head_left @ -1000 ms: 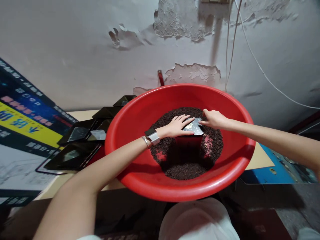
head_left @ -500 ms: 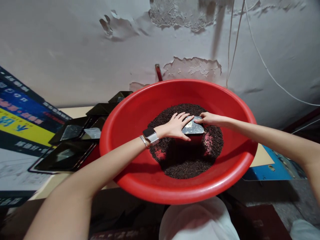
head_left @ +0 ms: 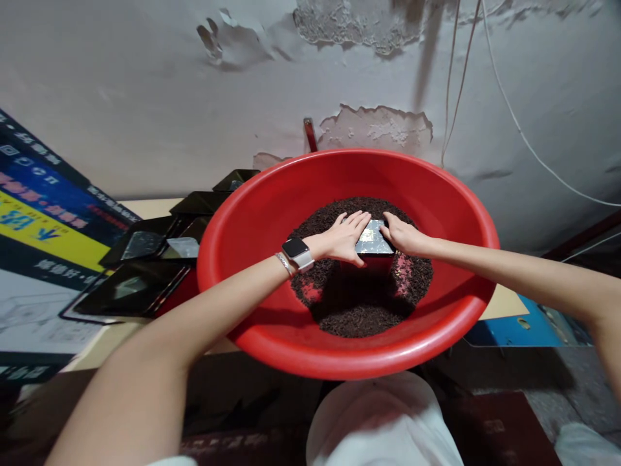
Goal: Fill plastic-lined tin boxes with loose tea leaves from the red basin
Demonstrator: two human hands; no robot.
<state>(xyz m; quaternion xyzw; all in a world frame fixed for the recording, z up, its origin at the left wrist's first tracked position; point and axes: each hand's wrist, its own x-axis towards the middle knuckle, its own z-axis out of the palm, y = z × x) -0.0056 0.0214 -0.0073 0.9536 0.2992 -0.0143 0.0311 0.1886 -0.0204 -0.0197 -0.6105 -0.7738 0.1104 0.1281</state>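
Inside the large red plastic basin (head_left: 272, 353) lies a ring of dark, dry, tea-like leaves (head_left: 361, 322). A box (head_left: 374, 238) with a dark front and a silvery patterned top bearing a small gold square stands among them. My left hand (head_left: 343, 239), with a watch and a bracelet at the wrist, grips its left side, the fingers close together over the top edge. On the opposite side my right hand (head_left: 403, 234) closes round the box, thumb on the top and other fingers hidden. The shadowed lower part of the box is hard to make out.
Several dark open trays or box parts (head_left: 133, 288) with clear plastic pieces are stacked left of the basin. A printed banner (head_left: 43, 226) stands at far left. Behind is a peeling wall (head_left: 160, 97) with hanging cords (head_left: 456, 97). A blue board (head_left: 514, 330) lies at right.
The spread fingers of my left hand have drawn together along the box's left side. My right hand has moved further round its right side. The whole view has shifted slightly.
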